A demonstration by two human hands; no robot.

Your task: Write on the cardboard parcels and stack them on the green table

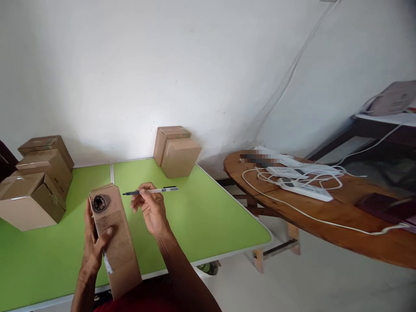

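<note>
Diffuse daylight is illuminating the scene evenly. A bright patch is showing on the white wall (156, 78). The cardboard boxes (177, 151) are casting soft shadows. Wide-angle distortion is bending edges; the round wooden table (325, 216) is appearing slightly soft.

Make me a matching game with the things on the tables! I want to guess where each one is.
Things:
1. black-and-white pen
2. tall brown cardboard box with a dark round mark
3. white power strips with cords
4. stack of brown cardboard boxes

Places:
A. round wooden table
B. left hand
C. left side of green table
D. right hand

Pairs: 1-D, 2-B, 3-A, 4-C
</note>
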